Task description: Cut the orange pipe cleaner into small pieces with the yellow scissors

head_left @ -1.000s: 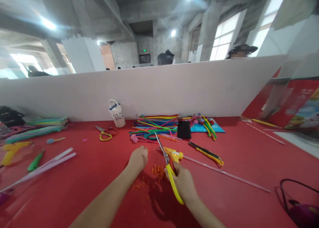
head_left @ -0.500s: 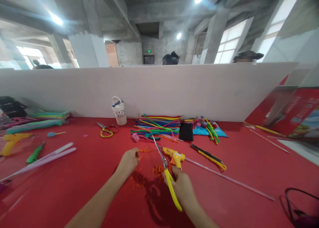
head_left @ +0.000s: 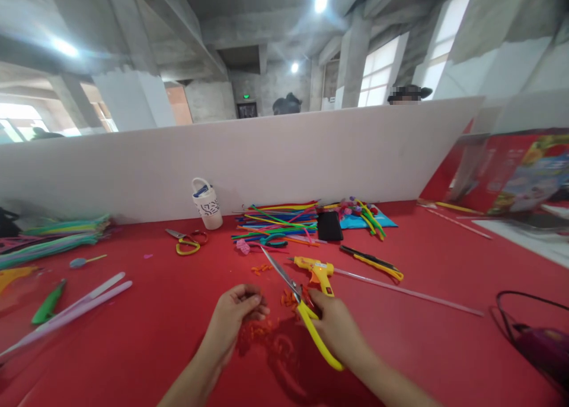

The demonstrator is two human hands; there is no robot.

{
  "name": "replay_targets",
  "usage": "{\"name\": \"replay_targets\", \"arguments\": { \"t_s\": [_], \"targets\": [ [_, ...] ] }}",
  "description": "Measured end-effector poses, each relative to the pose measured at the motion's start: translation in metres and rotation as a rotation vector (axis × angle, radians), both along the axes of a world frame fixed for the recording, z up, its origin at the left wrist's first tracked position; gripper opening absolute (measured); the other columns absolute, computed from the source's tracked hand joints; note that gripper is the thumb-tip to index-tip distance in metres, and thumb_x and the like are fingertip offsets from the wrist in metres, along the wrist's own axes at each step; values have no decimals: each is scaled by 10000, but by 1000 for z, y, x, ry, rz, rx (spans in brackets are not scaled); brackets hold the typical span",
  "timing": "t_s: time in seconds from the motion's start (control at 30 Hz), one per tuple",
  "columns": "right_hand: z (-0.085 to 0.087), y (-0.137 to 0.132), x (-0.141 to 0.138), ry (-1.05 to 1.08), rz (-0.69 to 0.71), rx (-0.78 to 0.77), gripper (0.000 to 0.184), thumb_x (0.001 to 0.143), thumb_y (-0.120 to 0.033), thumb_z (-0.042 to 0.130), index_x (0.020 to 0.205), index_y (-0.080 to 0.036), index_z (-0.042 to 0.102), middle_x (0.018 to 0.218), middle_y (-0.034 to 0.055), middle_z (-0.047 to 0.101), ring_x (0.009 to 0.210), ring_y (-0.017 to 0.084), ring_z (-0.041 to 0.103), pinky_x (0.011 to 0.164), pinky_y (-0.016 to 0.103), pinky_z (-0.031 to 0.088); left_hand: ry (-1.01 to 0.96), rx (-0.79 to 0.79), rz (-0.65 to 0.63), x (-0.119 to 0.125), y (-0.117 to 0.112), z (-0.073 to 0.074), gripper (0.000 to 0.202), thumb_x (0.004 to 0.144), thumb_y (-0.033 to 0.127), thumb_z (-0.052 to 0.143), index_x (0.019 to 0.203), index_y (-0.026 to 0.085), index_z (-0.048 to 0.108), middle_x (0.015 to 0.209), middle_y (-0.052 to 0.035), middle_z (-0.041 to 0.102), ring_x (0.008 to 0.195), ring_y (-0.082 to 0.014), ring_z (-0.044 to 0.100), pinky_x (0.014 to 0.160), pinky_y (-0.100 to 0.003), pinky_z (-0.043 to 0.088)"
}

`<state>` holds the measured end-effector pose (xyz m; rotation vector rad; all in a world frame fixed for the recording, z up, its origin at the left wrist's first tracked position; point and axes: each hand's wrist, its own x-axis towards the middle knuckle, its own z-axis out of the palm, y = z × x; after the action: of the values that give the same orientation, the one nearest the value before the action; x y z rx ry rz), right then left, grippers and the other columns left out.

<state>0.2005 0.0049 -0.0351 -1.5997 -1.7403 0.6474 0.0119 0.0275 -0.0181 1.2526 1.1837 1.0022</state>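
My right hand (head_left: 333,324) grips scissors (head_left: 280,271) with yellow handles, their blades pointing up and to the left. At the left of the blades, my left hand (head_left: 237,315) hovers low over the red table with its fingers curled in and the thumb against them. Whatever is between those fingertips is hidden. Small orange bits (head_left: 288,298) lie beside the scissors, with more scattered around and below my left fingers. Just past my right hand rests a yellow glue gun (head_left: 315,269), a long clear glue stick behind it.
Colourful pipe cleaners (head_left: 280,220) lie at the back near a black flat object (head_left: 329,226). Other scissors (head_left: 186,241) and a white cup (head_left: 208,205) stand left of them. A black-and-yellow cutter (head_left: 372,262) lies right. A white partition (head_left: 284,158) closes the far side.
My left hand has drawn nearer to me and turned so its thumb and fingers show. The right hand still holds the scissors. The whole view has shifted and tilted a little.
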Motion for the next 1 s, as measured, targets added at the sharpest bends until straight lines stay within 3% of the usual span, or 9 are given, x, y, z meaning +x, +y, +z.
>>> {"name": "replay_targets", "arguments": {
  "t_s": [0.13,0.4,0.5,0.67,1.0],
  "targets": [
    [7,-10,-9,24,54,-21,215,682,-266,476,544,-204,323,497,-62,349,484,87,305,446,207,202,-301,-126,-3,9,-17,1,165,660,214,590,759,130,488,572,6,599,466,-102,566,438,-192,421],
    [29,-11,-5,0,156,-41,338,676,-464,513,556,-205,333,520,-73,300,475,79,269,426,202,205,-387,-110,41,10,-22,5,161,677,221,587,759,150,468,614,-21,642,539,-120,608,477,-183,439],
    [35,-7,-5,-51,171,-28,328,669,-486,524,589,-202,381,525,-65,356,469,82,296,433,207,203,-414,-104,83,5,-21,3,157,681,211,583,764,157,462,630,-23,648,551,-115,612,472,-172,437],
    [30,-8,-12,-279,169,-15,288,704,-480,498,658,-199,450,571,-11,502,469,99,391,449,221,208,-438,-69,101,-2,-18,2,150,693,167,571,808,153,475,664,-28,656,549,-105,605,463,-166,439],
    [20,-11,9,-381,184,-28,274,734,-496,456,720,-223,457,626,6,568,523,145,507,464,225,285,-510,-108,101,-6,-21,6,70,720,197,566,694,145,527,619,-3,619,501,-70,554,449,-150,417]
  ]
}}
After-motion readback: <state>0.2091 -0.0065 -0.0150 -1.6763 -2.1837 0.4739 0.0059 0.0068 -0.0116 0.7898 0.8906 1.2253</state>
